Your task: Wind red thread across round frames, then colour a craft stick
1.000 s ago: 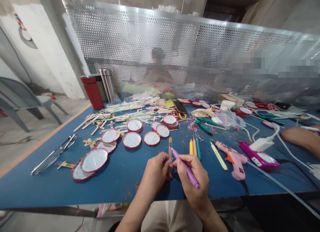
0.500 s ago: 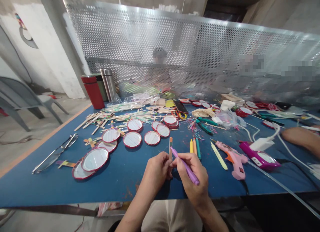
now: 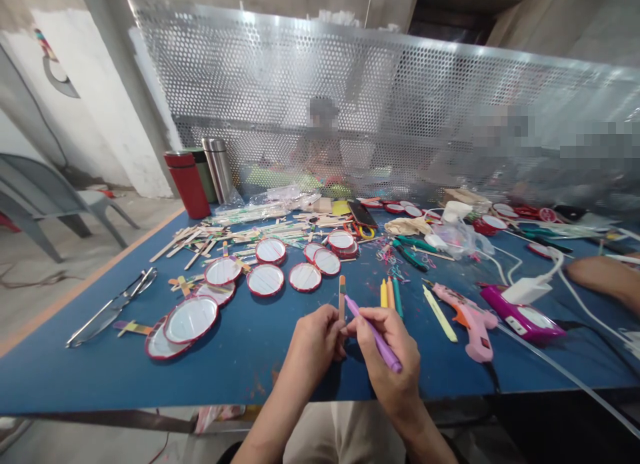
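Observation:
My left hand (image 3: 318, 334) is closed on the lower end of a popsicle stick (image 3: 342, 297), which stands up from the fingers with coloured bands near its top. A purple marker (image 3: 376, 336) is pinched in my right hand (image 3: 393, 351), its tip at the stick's right edge, touching or nearly so. Just beyond my right hand lie yellow, orange and teal markers (image 3: 391, 296), side by side. Further right is a pale yellow marker (image 3: 440, 314). Several round, red-rimmed discs (image 3: 265, 279) lie beyond my left hand.
A pink glue gun (image 3: 473, 324) and a purple power strip (image 3: 523, 314) with cables lie at right. Eyeglasses (image 3: 113, 307) rest at left. Loose sticks (image 3: 200, 241), bottles (image 3: 187, 184) and green pliers (image 3: 410, 254) lie further back, before a perforated metal panel (image 3: 280, 84). Another person's arm (image 3: 605, 277) enters at right.
The purple marker's tip has shifted very slightly right along with my right hand. The whole view has moved a little; the grips are the same.

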Available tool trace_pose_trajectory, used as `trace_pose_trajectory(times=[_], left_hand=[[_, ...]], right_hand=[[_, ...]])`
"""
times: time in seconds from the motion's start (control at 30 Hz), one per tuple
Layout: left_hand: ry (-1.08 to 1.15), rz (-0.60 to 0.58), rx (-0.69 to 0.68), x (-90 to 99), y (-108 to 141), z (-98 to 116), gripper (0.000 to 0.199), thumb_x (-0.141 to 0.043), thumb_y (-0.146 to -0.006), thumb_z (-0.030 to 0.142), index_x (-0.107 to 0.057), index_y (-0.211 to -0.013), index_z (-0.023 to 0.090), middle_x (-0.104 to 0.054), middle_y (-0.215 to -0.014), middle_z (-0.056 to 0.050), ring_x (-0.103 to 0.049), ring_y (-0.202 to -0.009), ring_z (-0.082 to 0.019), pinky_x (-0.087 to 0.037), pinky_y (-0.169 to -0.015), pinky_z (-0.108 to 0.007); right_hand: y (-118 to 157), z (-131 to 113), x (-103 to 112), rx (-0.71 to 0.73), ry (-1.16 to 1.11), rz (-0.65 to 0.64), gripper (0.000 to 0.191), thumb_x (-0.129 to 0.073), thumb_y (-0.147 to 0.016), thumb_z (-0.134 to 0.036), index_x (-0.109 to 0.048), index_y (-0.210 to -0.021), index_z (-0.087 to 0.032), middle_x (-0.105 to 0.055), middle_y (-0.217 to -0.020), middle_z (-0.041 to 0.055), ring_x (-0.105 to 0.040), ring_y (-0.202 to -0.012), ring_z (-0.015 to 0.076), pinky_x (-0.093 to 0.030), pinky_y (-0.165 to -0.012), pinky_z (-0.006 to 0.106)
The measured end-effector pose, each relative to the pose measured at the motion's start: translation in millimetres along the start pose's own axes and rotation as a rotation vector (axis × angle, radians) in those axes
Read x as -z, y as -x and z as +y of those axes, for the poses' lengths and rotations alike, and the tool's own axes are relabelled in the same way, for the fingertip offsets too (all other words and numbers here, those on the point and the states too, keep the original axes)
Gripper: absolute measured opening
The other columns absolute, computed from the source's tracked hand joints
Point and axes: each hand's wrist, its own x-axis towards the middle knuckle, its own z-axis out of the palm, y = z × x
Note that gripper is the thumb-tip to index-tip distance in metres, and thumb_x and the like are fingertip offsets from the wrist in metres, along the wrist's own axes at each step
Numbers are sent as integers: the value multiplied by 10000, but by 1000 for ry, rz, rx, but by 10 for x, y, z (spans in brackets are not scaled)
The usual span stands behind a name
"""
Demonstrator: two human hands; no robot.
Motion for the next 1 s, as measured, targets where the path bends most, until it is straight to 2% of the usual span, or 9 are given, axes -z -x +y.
trace_pose_trajectory(times=[0.57,1.0], left_hand=[[4,2,-27,11,2,21,168,-429,-804,270,-431,-643,225,-518,-464,50,-536,-429,-121,-408,-461,-204],[-2,7,-9,0,3,25,176,-424,-806,277,-414,-637,229,-519,-462,50,-542,-430,-125,-411,-466,-208]], right_hand=[[-12,-10,-1,12,-32,-42,68,-548,-874,-231,-584,-916,-191,-688,-721,15,-666,-611,138,-548,-570,227],[0,-14,3,-5,-59,-10,60,-552,-877,-219,-581,-920,-188,-693,-709,8,-674,-619,137,-549,-579,222]])
